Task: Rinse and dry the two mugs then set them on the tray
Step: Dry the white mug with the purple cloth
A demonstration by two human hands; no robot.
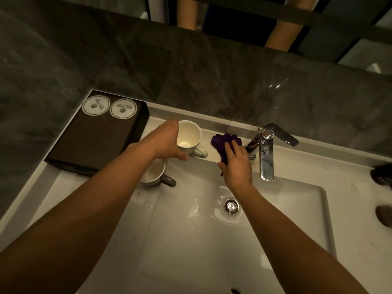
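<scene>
My left hand (165, 143) grips a white mug (189, 136) around its side, tilted with its mouth towards me and its handle pointing right, above the sink's back ledge. A second white mug (153, 171) with a dark handle stands upright on the ledge just below my left wrist, partly hidden by it. My right hand (237, 164) is closed on a purple cloth (222, 142) lying on the ledge left of the tap. The dark tray (89, 145) sits at the left of the counter.
Two round white coasters (109, 108) lie at the tray's far end. A chrome tap (267, 149) reaches over the white basin (297, 209), whose drain (231, 206) sits in the middle. Dark objects (382, 175) rest at the right edge. A grey stone wall stands behind.
</scene>
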